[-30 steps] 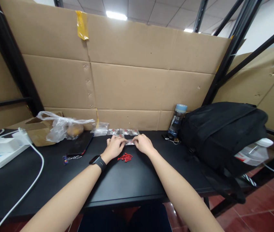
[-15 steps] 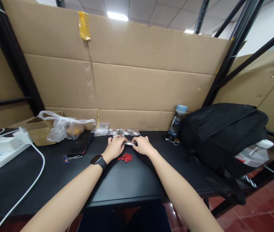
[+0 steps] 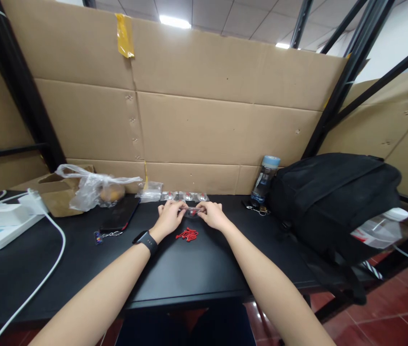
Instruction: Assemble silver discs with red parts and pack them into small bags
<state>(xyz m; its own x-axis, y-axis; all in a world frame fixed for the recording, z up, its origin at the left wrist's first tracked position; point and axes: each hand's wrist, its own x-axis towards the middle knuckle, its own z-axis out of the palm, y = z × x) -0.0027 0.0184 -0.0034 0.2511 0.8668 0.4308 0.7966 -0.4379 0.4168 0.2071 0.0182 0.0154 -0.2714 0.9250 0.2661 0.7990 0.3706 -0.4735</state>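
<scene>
Between my two hands is a small clear plastic bag (image 3: 191, 212) with something red inside. My left hand (image 3: 169, 216), with a dark watch on its wrist, pinches the bag's left side. On the opposite side my right hand (image 3: 212, 215) grips it with closed fingers. Just in front of me lies a small heap of red cords (image 3: 188, 234). Behind my hands, along the cardboard, sit several small clear packets (image 3: 188, 196) with red bits in them. A stack of flat clear bags (image 3: 151, 192) is left of these.
At left are a phone-like dark slab (image 3: 120, 216), a keychain (image 3: 107, 235), a knotted plastic bag (image 3: 95, 190) and a white power strip (image 3: 12, 223) with a cable. A water bottle (image 3: 264, 180) and a black backpack (image 3: 333, 206) stand at right. A cardboard wall (image 3: 225, 129) closes the back.
The small bag between my hands has turned so that its red content shows; before, it looked flat and silvery. My hands have barely shifted.
</scene>
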